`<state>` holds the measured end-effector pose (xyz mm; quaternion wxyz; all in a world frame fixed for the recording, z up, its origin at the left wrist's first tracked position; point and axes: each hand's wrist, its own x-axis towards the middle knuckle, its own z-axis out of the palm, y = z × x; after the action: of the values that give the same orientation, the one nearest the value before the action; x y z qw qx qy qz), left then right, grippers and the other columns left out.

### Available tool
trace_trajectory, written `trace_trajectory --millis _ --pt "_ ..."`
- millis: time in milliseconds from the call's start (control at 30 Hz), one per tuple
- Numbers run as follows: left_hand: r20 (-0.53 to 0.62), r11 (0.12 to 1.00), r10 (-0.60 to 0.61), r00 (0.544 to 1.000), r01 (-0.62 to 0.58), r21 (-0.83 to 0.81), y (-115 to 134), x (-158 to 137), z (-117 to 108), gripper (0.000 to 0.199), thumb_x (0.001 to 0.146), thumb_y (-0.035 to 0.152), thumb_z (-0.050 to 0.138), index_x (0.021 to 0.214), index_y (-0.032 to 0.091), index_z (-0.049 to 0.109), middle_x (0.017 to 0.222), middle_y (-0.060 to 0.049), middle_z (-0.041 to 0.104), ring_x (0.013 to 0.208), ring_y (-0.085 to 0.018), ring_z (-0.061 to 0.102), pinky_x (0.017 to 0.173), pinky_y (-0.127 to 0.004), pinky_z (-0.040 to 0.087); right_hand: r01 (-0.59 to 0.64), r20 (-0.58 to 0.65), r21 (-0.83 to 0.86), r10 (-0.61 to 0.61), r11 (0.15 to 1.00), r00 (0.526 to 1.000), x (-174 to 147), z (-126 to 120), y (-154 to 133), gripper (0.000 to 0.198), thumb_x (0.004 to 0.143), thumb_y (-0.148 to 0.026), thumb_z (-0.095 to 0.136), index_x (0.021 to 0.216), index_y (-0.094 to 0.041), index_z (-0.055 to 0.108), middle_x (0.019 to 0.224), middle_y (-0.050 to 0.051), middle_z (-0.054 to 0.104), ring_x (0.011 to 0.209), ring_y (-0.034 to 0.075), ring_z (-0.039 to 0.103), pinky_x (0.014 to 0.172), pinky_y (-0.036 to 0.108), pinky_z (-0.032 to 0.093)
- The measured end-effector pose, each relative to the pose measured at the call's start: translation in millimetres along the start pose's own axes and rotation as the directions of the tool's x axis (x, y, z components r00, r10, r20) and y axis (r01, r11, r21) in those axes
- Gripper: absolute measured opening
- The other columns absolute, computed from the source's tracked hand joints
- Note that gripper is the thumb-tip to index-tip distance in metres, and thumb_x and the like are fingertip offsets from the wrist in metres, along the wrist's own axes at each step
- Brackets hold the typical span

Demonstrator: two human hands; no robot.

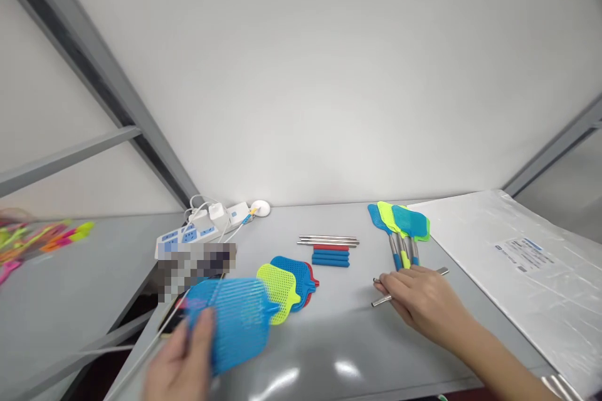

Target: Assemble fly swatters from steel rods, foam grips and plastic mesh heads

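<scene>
My left hand (pixel 183 360) is pinching the blue swatter head (pixel 242 319) by its edge, apparently leaving the neck (pixel 273 309) clear, over the table's (pixel 343 332) left; apart, my right hand (pixel 421 297) is clasping metal tubes (pixel 381 301).

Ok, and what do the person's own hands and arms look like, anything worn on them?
The bare, ungloved right hand shows no ring, and the slim, tapering right forearm has no sleeve, watch or bracelet along the part in view. The bare, ungloved left hand is blurred and cut off by the picture's bottom edge, so I can't tell about rings or a sleeve there.
</scene>
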<state>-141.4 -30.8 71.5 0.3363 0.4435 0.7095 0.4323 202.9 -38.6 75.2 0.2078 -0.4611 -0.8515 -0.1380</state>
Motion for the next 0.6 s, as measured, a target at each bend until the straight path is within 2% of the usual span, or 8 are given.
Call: trace_trajectory --millis 33,67,167,233,333,467,533,600 --pt "0.132 0.999 0.011 0.991 -0.007 -0.032 5 -1 13 0.051 0.079 0.066 0.058 0.090 0.017 0.068 0.066 -0.001 0.067 0.062 -0.021 0.063 0.060 -0.029 0.055 0.002 -0.017 -0.014 -0.002 1.000 1.000 -1 -3 4 0.024 0.099 -0.018 0.045 0.076 -0.019 0.053 0.058 -0.003 0.051 0.052 0.013 0.043 0.057 0.032 0.020" --pt "0.260 0.994 0.101 0.960 -0.088 -0.059 9 -2 30 0.050 0.082 0.065 0.055 0.089 0.017 0.067 0.072 -0.003 0.068 0.067 -0.022 0.063 0.065 -0.031 0.054 0.007 -0.031 -0.023 -0.008 1.000 0.999 -1 -5 4 0.024 0.099 -0.019 0.047 0.075 -0.019 0.053 0.057 -0.003 0.050 0.051 0.013 0.042 0.057 0.032 0.020" --pt "0.271 0.947 0.262 0.926 -0.300 0.112 15 5 78 0.047 0.091 0.060 0.041 0.082 0.019 0.063 0.077 -0.006 0.067 0.074 -0.024 0.062 0.071 -0.035 0.050 0.042 -0.036 -0.009 -0.042 0.999 0.998 0 -4 -9 0.022 0.099 -0.022 0.048 0.077 -0.020 0.052 0.057 -0.004 0.048 0.050 0.014 0.039 0.057 0.032 0.018" --pt "0.267 0.907 0.299 0.916 -0.360 0.217 12 19 93 0.045 0.094 0.054 0.035 0.089 0.020 0.064 0.084 -0.009 0.068 0.082 -0.027 0.063 0.078 -0.039 0.049 0.052 -0.034 -0.002 -0.052 0.999 0.998 -2 1 -19 0.021 0.099 -0.022 0.048 0.078 -0.020 0.052 0.057 -0.004 0.047 0.050 0.014 0.036 0.056 0.032 0.017" --pt "0.239 0.885 0.310 0.920 -0.371 0.282 2 39 88 0.044 0.094 0.050 0.037 0.107 0.017 0.063 0.097 -0.013 0.068 0.097 -0.033 0.059 0.089 -0.050 0.043 0.064 -0.030 0.018 -0.063 0.998 0.998 -6 11 -26 0.017 0.098 -0.020 0.048 0.082 -0.021 0.053 0.058 -0.004 0.048 0.049 0.015 0.037 0.056 0.033 0.017" --pt "0.117 0.787 0.379 0.918 -0.386 0.481 -16 37 64 0.059 0.094 0.049 0.040 0.142 0.015 0.043 0.134 -0.017 0.055 0.128 -0.038 0.040 0.102 -0.058 0.031 0.077 -0.008 0.063 -0.076 0.995 0.997 -3 19 -28 0.015 0.098 -0.017 0.046 0.084 -0.021 0.052 0.059 -0.005 0.050 0.049 0.015 0.039 0.055 0.033 0.018" --pt "0.133 0.719 0.399 0.907 -0.400 0.569 -28 28 53 0.059 0.093 0.050 0.045 0.144 0.020 0.043 0.142 -0.014 0.050 0.131 -0.037 0.037 0.102 -0.058 0.031 0.075 0.008 0.081 -0.076 0.994 0.997 1 20 -31 0.015 0.098 -0.018 0.047 0.085 -0.021 0.052 0.060 -0.005 0.050 0.049 0.015 0.040 0.055 0.033 0.019" --pt "0.216 0.673 0.387 0.896 -0.435 0.598 -42 18 43 0.057 0.088 0.049 0.056 0.140 0.027 0.049 0.143 -0.011 0.050 0.129 -0.037 0.039 0.100 -0.057 0.034 0.071 0.034 0.097 -0.075 0.993 0.997 6 21 -34 0.014 0.098 -0.019 0.047 0.085 -0.022 0.052 0.060 -0.005 0.051 0.050 0.015 0.042 0.055 0.033 0.021"
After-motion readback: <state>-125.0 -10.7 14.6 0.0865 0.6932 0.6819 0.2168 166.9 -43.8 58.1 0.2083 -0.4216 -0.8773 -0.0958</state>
